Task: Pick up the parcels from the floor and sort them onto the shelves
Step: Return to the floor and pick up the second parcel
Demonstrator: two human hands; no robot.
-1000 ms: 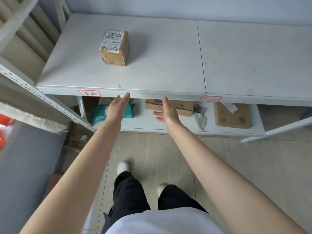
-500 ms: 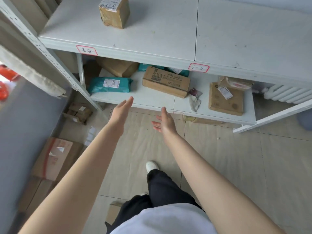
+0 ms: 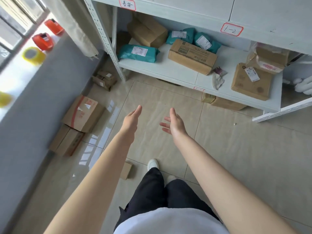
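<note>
My left hand (image 3: 130,121) and my right hand (image 3: 174,124) hang empty over the tiled floor, fingers apart, palms facing each other. Parcels lie on the floor: a small brown box (image 3: 126,170) by my left foot, a cardboard box with red print (image 3: 83,114) and a second box (image 3: 66,141) along the left wall, and a small taped parcel (image 3: 104,79) by the shelf post. The white lower shelf (image 3: 160,68) holds teal bags (image 3: 138,53) and a long carton (image 3: 192,56).
A grey wall and window ledge with orange tape dispensers (image 3: 43,41) and yellow tape rolls (image 3: 33,55) run along the left. The upper shelf edge carries a red-framed label (image 3: 231,29). A flat box (image 3: 251,81) lies on the shelf's right; another box (image 3: 222,102) sits under it.
My view has tipped down and left from the top shelf to the floor. Both hands have dropped away from the shelf edge and now hover over the tiles, still empty.
</note>
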